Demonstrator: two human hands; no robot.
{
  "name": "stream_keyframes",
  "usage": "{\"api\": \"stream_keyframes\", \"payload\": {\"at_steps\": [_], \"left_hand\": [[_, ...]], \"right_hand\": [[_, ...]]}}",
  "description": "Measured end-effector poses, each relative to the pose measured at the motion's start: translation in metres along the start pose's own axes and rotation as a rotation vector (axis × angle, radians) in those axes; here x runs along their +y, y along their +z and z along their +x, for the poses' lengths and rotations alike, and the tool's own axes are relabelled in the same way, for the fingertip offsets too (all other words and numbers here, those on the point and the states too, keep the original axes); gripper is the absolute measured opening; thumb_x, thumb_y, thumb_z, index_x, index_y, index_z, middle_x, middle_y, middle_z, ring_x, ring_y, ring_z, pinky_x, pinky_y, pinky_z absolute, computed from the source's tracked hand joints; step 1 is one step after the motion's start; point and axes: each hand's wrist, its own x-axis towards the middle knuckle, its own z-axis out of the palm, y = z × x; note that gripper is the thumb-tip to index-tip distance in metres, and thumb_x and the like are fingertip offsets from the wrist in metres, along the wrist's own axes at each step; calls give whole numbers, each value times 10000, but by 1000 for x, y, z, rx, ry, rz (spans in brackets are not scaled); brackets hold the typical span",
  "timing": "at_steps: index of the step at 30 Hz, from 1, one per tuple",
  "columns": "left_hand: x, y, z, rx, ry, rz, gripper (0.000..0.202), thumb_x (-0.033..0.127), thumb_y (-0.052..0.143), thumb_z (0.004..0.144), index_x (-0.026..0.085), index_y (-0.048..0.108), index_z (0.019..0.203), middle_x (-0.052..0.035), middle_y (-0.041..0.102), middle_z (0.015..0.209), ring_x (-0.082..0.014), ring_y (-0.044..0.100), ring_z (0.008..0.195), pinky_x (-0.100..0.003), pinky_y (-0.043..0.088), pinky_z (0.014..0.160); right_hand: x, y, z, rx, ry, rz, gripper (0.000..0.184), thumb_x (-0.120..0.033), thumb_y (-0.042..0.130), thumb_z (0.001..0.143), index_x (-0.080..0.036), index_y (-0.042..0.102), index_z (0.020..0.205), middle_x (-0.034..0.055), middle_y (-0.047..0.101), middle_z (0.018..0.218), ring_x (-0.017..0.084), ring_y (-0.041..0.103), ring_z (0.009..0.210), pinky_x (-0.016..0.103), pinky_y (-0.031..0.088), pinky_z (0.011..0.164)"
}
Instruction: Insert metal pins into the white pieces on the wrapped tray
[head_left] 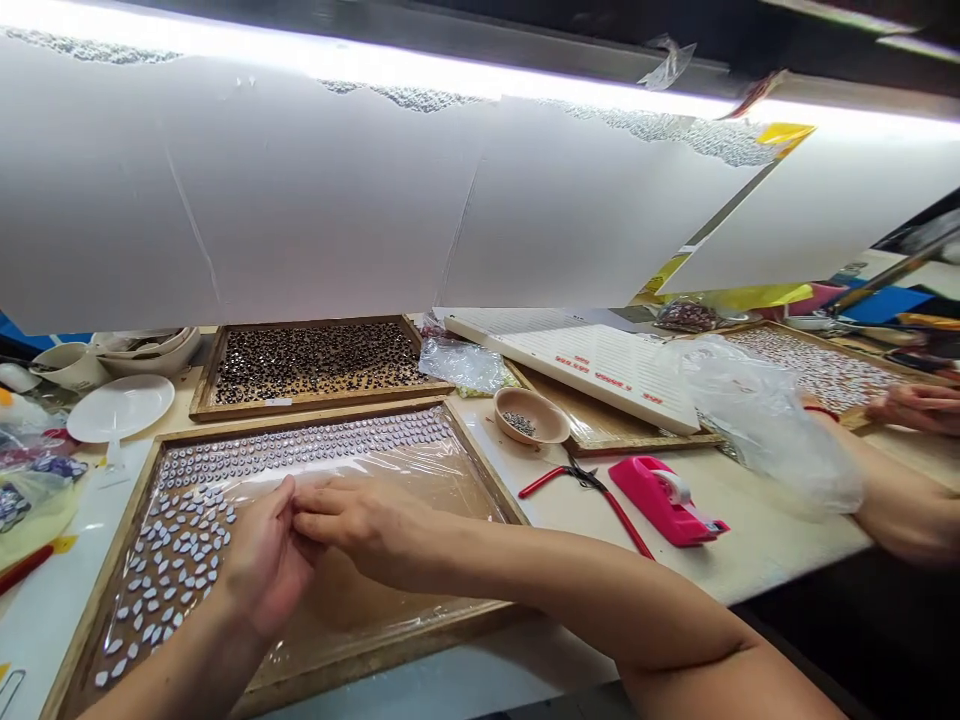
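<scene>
Nothing legible. Red marks [611, 382] on wht ribbed panel [555, 345] = too small/blurry, can't tell if ltrs or nos. Sm. wht tag [278, 402] on dark-bead tray [360, 397], front edge: also unreadable.

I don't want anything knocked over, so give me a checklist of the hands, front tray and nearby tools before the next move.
1. Left hand and right hand over the front tray: ok.
2. Contents between the fingers: cannot tell, hidden.
3. Pale pieces at the tray's left in neat rows: not ok, scattered.
4. Pliers off the tray: ok.
5. Small bowl upright: ok.
6. Pink tape dispenser off the tray: ok.
</scene>
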Motion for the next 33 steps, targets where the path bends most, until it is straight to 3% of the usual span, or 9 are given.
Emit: {"api": "stream_keyframes", "payload": {"at_steps": [4, 9, 16, 25, 30, 33], "left_hand": [[-6, 8, 1, 13, -13, -38, 372, 148, 282, 908, 68, 620, 773, -85, 647, 757, -108, 572, 590, -275, 526, 635], [-13, 15, 8, 25, -3, -25, 359, 131, 303, 900, 71, 613, 729, -66, 608, 696, -108, 576, 612, -234, 524, 577], [-15, 20, 13, 114, 9, -105, 319, 92, 309, 898, 57, 615, 815, -52, 604, 733, -66, 565, 551, -170, 506, 497], [-14, 15, 14, 160, -65, -103, 354, 89, 298, 895, 37, 645, 846, -96, 646, 760, -93, 611, 613, -186, 536, 549], [-14, 11, 15, 149, -58, -58, 266, 54, 433, 817, 71, 672, 701, -29, 598, 579, -81, 554, 505, -142, 482, 450], [-15, 9, 15, 106, -89, 9, 149, 53, 561, 723, 100, 679, 646, -15, 601, 579, -100, 549, 546, -159, 485, 483]], "right_hand": [[5, -4, -10, 7, 0, -36, 197, -91, 395, 872, -135, 580, 820, 64, 605, 930, 136, 523, 858, 254, 436, 723], [11, -11, -18, -18, 2, -77, 184, -107, 410, 878, -147, 582, 823, 48, 609, 891, 125, 521, 805, 237, 418, 691], [18, -15, -12, -60, -96, -162, 179, -124, 430, 871, -165, 605, 867, 25, 631, 963, 138, 503, 969, 251, 378, 899], [26, -6, -19, -24, -132, -106, 90, -226, 490, 831, -207, 578, 844, -3, 614, 1001, 119, 489, 986, 215, 350, 965], [22, -8, -20, -51, -150, -112, 172, -201, 411, 881, -154, 575, 854, 26, 580, 1034, 120, 460, 982, 225, 338, 954], [19, -6, -22, -62, -93, -50, 152, -200, 427, 879, -159, 572, 869, 16, 578, 1017, 111, 478, 928, 223, 388, 864]]}}
